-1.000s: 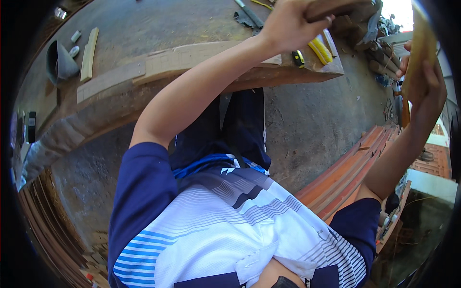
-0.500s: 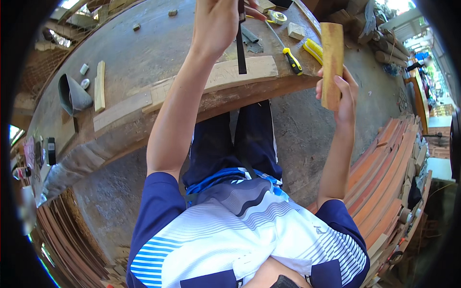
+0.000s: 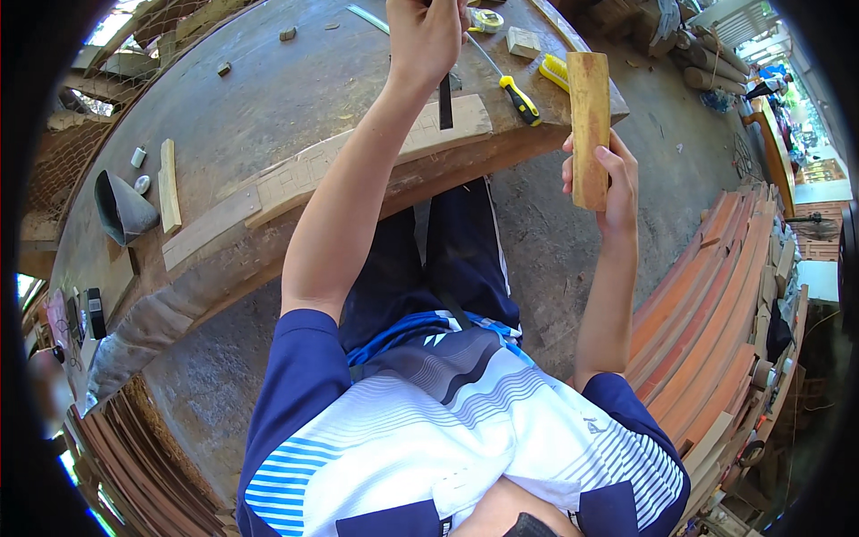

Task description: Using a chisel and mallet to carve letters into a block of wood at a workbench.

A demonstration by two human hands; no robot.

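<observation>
Chisel (image 3: 445, 100) is standing upright on the carved plank (image 3: 376, 157) at the workbench's (image 3: 268, 98) near edge, my left hand (image 3: 428, 36) gripping it, my right hand (image 3: 601, 174) clutching a wooden mallet block (image 3: 589, 116).

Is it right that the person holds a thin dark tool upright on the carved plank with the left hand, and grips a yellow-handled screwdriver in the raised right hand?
Not quite. The head view shows the right hand gripping a wooden block; the yellow-handled screwdriver lies on the workbench. The left hand does hold the thin dark tool on the carved plank.
</observation>
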